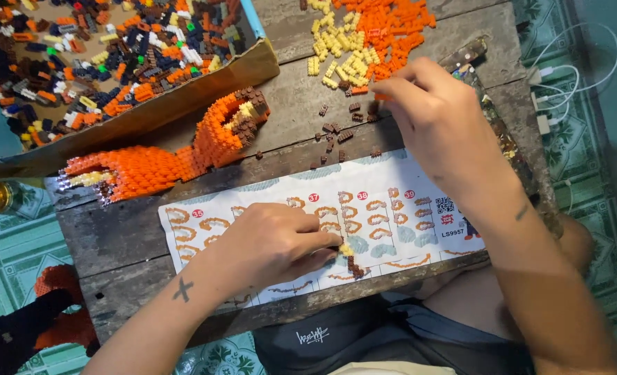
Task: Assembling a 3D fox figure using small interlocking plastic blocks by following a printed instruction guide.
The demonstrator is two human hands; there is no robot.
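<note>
1. Nearest to my head camera: dark shorts (364, 340) on my lap, below the weathered grey wooden board (114, 243) I work on.
2. My left hand (277, 243) rests on the long printed paper instruction sheet (392, 208); its fingers are curled together, pinching a small brown-and-yellow brick strip (351, 258) against the sheet.
3. My right hand (437, 121) reaches to the far side of the board, fingertips pressed together at the edge of the loose orange brick pile (392, 31); I cannot tell if a brick is between them.
4. Pale yellow loose bricks (339, 59) lie touching the orange pile on its left.
5. Scattered dark brown small bricks (339, 128) sit between that pile and the sheet.
6. Half-built orange brick model, long and curved (176, 156), lies left of the sheet, near the cardboard tray of mixed-colour bricks (148, 118).
7. White cables (565, 69) lie on the green patterned floor, far right.
</note>
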